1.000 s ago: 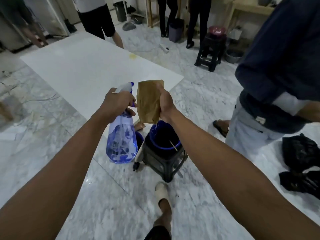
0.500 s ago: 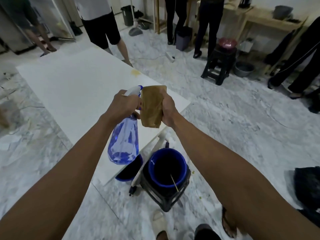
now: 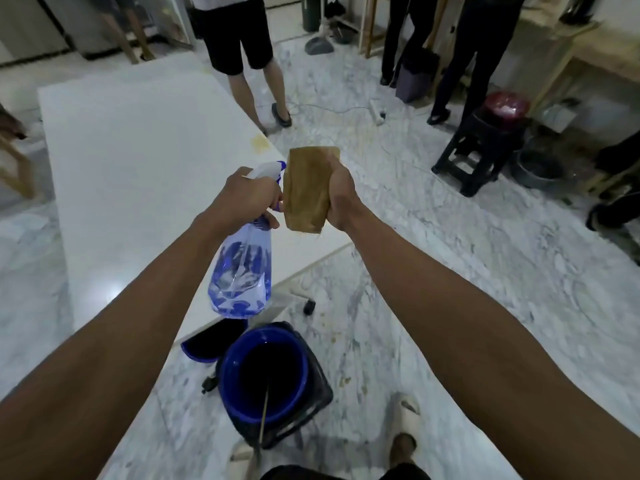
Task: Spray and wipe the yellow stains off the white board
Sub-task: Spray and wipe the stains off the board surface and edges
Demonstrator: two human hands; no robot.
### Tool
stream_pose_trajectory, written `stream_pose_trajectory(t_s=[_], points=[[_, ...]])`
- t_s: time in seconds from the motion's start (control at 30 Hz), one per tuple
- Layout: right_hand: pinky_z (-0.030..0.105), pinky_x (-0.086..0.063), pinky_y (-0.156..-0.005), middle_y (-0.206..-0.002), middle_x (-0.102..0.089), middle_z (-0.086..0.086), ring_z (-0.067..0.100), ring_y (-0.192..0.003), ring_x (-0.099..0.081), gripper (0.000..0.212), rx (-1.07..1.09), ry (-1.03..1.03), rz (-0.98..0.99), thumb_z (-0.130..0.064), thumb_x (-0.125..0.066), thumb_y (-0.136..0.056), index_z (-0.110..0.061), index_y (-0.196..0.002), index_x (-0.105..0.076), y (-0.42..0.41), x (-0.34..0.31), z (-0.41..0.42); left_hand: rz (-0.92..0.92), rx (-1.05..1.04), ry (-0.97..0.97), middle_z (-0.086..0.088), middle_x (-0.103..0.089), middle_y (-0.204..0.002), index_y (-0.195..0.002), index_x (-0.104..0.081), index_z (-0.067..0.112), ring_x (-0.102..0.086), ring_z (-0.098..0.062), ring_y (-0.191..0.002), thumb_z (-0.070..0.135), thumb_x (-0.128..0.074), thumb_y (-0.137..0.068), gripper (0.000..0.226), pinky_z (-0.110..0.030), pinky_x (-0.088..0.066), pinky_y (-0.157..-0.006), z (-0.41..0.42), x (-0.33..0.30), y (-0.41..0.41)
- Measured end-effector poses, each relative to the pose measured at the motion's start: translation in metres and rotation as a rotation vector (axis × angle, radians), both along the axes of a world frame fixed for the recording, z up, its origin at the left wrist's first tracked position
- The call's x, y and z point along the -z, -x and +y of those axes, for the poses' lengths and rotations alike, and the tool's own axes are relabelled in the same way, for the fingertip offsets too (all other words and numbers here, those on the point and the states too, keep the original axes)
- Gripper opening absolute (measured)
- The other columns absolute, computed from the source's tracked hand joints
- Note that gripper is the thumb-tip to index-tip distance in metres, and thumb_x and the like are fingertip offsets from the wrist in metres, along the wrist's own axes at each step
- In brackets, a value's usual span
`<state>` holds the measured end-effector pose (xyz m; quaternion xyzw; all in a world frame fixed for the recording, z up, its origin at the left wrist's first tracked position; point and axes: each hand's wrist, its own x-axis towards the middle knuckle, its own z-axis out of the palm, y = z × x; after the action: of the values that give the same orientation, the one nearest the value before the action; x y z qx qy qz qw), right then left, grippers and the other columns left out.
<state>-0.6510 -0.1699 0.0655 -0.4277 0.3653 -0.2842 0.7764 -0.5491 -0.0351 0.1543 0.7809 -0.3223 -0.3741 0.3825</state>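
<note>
Two arms reach out over the white board [image 3: 138, 174], which lies flat on the marble floor [image 3: 467, 271] and now fills more of the view than half a second ago; the blue bucket [image 3: 263, 375] on its stool sits nearer the bottom edge. One yellow stain [image 3: 260, 144] marks the board's far right edge, well beyond the hands. Left hand [image 3: 247, 197] grips the neck of the spray bottle [image 3: 242, 271], which hangs tilted below it. Right hand [image 3: 341, 195] clasps a folded brown cloth [image 3: 306, 188] upright, just beside the bottle's nozzle.
</note>
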Motion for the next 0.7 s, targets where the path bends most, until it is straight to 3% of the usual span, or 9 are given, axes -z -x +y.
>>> stream_pose_trajectory(t_s=[0.07, 0.17, 0.27, 0.33, 0.43, 0.53, 0.7], points=[[0.045, -0.054, -0.093, -0.13, -0.065, 0.019, 0.033, -0.111, -0.064, 0.062, -0.047, -0.024, 0.015, -0.05, -0.029, -0.105, -0.006, -0.137, -0.057, 0.027, 0.009, -0.041, 0.073, -0.085, -0.017, -0.022, -0.065, -0.091, -0.113, -0.065, 0.007, -0.059, -0.025, -0.037, 0.014, -0.051, -0.081, 0.035, -0.041, -0.047, -0.069, -0.035, 0.012, 0.026], [0.047, -0.051, -0.1, -0.129, -0.067, 0.017, 0.032, -0.113, -0.065, 0.064, -0.119, -0.084, 0.002, -0.054, -0.028, -0.105, -0.008, -0.135, -0.06, 0.066, 0.016, -0.092, 0.117, -0.123, -0.026, -0.02, -0.064, -0.092, -0.118, -0.06, 0.014, -0.06, -0.028, -0.045, 0.009, -0.052, -0.086, 0.033, -0.04, -0.048, -0.066, -0.085, 0.016, 0.063], [0.048, -0.049, -0.105, -0.126, -0.068, 0.014, 0.03, -0.112, -0.066, 0.064, -0.152, -0.095, 0.025, -0.055, -0.028, -0.105, -0.009, -0.134, -0.061, 0.085, 0.015, -0.147, 0.142, -0.156, -0.035, -0.023, -0.064, -0.091, -0.116, -0.062, 0.006, -0.056, -0.026, -0.038, 0.007, -0.05, -0.095, 0.024, -0.037, -0.046, -0.062, -0.136, 0.012, 0.087], [0.051, -0.047, -0.107, -0.129, -0.067, 0.015, 0.033, -0.117, -0.064, 0.065, -0.142, -0.078, 0.029, -0.057, -0.03, -0.103, -0.01, -0.136, -0.06, 0.088, 0.016, -0.184, 0.166, -0.191, -0.019, -0.023, -0.063, -0.091, -0.114, -0.065, 0.003, -0.057, -0.029, -0.041, 0.004, -0.051, -0.089, 0.028, -0.037, -0.045, -0.063, -0.167, 0.01, 0.094], [0.05, -0.049, -0.105, -0.131, -0.066, 0.014, 0.033, -0.118, -0.063, 0.064, -0.142, -0.076, 0.067, -0.057, -0.03, -0.104, -0.011, -0.137, -0.059, 0.077, 0.011, -0.23, 0.187, -0.224, 0.013, -0.021, -0.063, -0.09, -0.107, -0.065, 0.014, -0.059, -0.035, -0.062, 0.0, -0.05, -0.083, 0.032, -0.042, -0.048, -0.067, -0.209, 0.011, 0.091], [0.048, -0.05, -0.104, -0.129, -0.066, 0.015, 0.032, -0.116, -0.064, 0.062, -0.228, -0.085, 0.045, -0.054, -0.029, -0.105, -0.009, -0.136, -0.06, 0.054, 0.017, -0.271, 0.178, -0.272, 0.013, -0.021, -0.063, -0.09, -0.102, -0.061, 0.014, -0.054, -0.032, -0.052, 0.0, -0.047, -0.093, 0.021, -0.037, -0.048, -0.063, -0.245, 0.018, 0.072], [0.044, -0.054, -0.095, -0.124, -0.069, 0.015, 0.031, -0.112, -0.066, 0.058, -0.306, -0.086, 0.044, -0.049, -0.032, -0.106, -0.007, -0.132, -0.062, 0.0, 0.028, -0.346, 0.193, -0.307, 0.014, -0.023, -0.061, -0.094, -0.109, -0.06, 0.014, -0.055, -0.035, -0.06, -0.006, -0.046, -0.094, 0.028, -0.036, -0.047, -0.061, -0.322, 0.037, 0.019]])
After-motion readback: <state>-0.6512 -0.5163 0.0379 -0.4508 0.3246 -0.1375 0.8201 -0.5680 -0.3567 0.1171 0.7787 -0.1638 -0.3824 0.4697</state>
